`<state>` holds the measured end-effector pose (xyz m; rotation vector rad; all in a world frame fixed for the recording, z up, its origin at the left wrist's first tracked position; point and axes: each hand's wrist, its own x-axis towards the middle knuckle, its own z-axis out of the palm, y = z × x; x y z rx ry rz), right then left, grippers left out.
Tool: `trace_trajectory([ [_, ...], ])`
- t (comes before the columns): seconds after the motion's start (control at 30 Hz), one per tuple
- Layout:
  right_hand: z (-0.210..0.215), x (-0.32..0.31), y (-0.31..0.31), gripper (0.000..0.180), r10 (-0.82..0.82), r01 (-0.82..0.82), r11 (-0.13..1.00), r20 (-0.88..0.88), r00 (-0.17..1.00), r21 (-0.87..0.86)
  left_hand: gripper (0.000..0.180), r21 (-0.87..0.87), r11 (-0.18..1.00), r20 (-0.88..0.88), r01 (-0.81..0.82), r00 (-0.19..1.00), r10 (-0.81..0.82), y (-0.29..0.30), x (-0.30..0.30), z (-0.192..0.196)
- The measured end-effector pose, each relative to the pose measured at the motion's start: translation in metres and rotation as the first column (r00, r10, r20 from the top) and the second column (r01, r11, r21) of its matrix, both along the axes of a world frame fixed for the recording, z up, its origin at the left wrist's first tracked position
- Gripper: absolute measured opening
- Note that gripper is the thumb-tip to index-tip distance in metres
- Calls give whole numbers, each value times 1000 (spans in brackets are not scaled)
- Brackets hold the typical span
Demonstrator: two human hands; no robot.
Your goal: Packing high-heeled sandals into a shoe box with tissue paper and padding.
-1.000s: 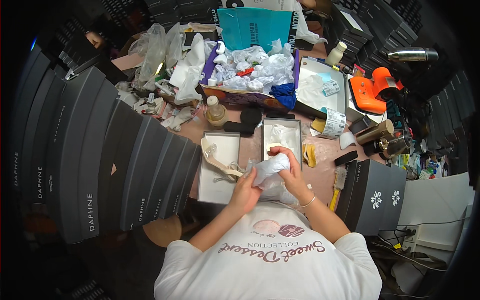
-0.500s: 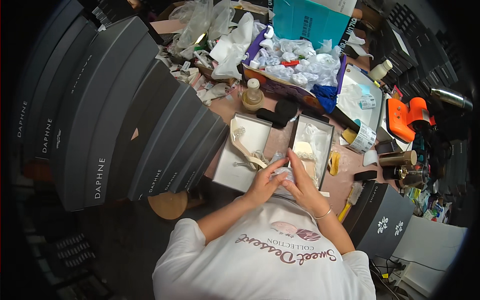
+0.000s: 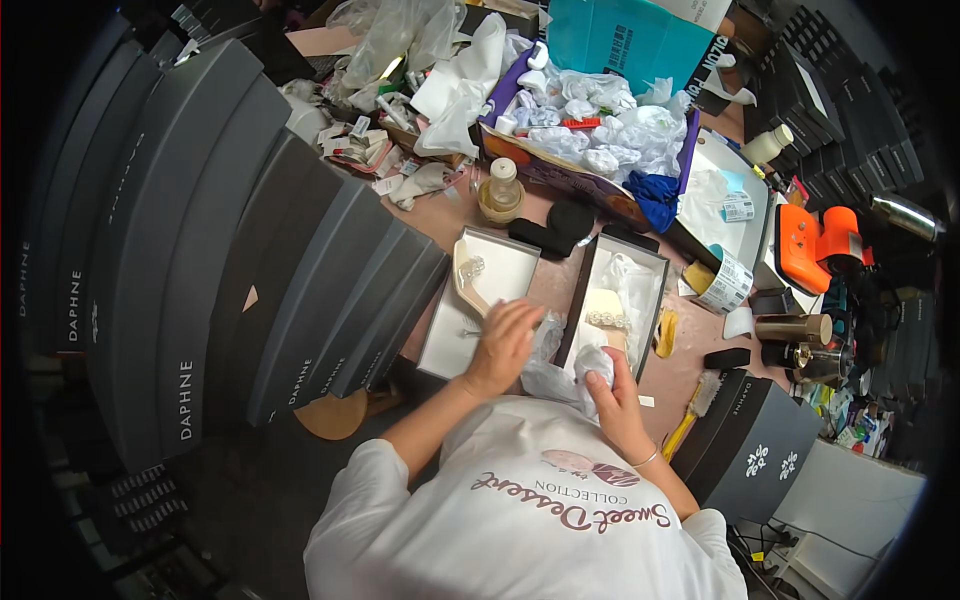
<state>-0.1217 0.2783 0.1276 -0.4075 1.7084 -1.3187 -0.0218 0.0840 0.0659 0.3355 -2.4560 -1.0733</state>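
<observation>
The left hand (image 3: pixel 503 345) lies fingers spread and nearly flat over the near right part of a white box lid (image 3: pixel 478 305). Its fingertips touch a pale sandal (image 3: pixel 478 283) with a beaded ornament that lies in the lid, and its thumb side touches a sheet of clear wrapping (image 3: pixel 548 362); whether it pinches anything I cannot tell. The right hand (image 3: pixel 612 392) is curled shut around a bunched white wad of that same wrapping, knuckles up, a thin bracelet at the wrist. The wrapping hangs between the two hands, and its lower part is hidden behind the person's white shirt (image 3: pixel 530 510).

Just right of the lid stands the open shoe box (image 3: pixel 612 300), with dark walls and white tissue inside. A second pale sandal (image 3: pixel 606 312) shows in it only in part, its near end covered by the right hand. Both boxes sit at the near edge of the pink worktop (image 3: pixel 553 283).

Beyond them stand a small bottle (image 3: pixel 502 192) and two flat black pads (image 3: pixel 560 225). At the far edge stands a purple carton (image 3: pixel 590 150) heaped with crumpled white paper. Along the right edge lie a yellow brush (image 3: pixel 688 412), a tape roll (image 3: pixel 722 282) and an orange tape dispenser (image 3: pixel 822 245); the clutter past these is too dark and bent to make out. On the left, a row of long dark grey boxes (image 3: pixel 200 250) leans and hides that side of the worktop.
</observation>
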Motion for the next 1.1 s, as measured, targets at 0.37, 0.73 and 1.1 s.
trace_trajectory([
  [0.37, 20, -9, 57, 47, 498, -496, 865, -232, 836, 69, 22, -243, 910, 323, 335, 913, -250, -81, 17, -87],
  [0.73, 24, -55, 16, 32, -206, -18, 913, -498, 843, -408, 79, 912, -201, -365, 357, 931, -1, -22, -15, 53],
  [1.1, 41, 6, -18, 38, 160, -505, 833, -775, 612, -227, 62, 887, -433, -244, 164, 960, -135, 37, -13, 27],
])
